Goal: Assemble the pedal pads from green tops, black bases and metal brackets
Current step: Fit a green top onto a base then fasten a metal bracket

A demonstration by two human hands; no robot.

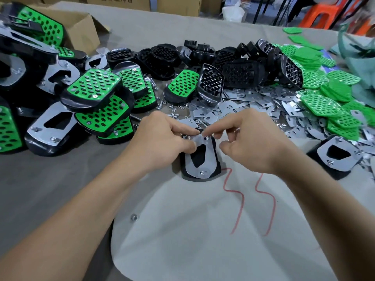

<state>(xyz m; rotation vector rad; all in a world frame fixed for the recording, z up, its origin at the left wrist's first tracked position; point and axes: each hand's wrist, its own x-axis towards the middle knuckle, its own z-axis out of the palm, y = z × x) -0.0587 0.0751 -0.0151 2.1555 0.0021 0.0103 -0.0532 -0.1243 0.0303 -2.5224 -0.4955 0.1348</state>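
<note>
A black pedal base (217, 169) lies face down on the cloth in front of me, a metal bracket (209, 159) laid on its back with a fastener at the near end. My left hand (162, 138) grips the far left corner of the base and bracket, thumb pressing on the metal. My right hand (249, 140) pinches a small nut (206, 136) at the bracket's far hole with thumb and forefinger.
Finished green-topped pads (93, 88) are piled at the left beside a cardboard box (81, 27). Black bases (233, 63) heap at the back, loose brackets (253, 106) and green tops (324, 94) at the right. Another base with a bracket (334, 155) lies right. A loose nut (134, 217) sits near.
</note>
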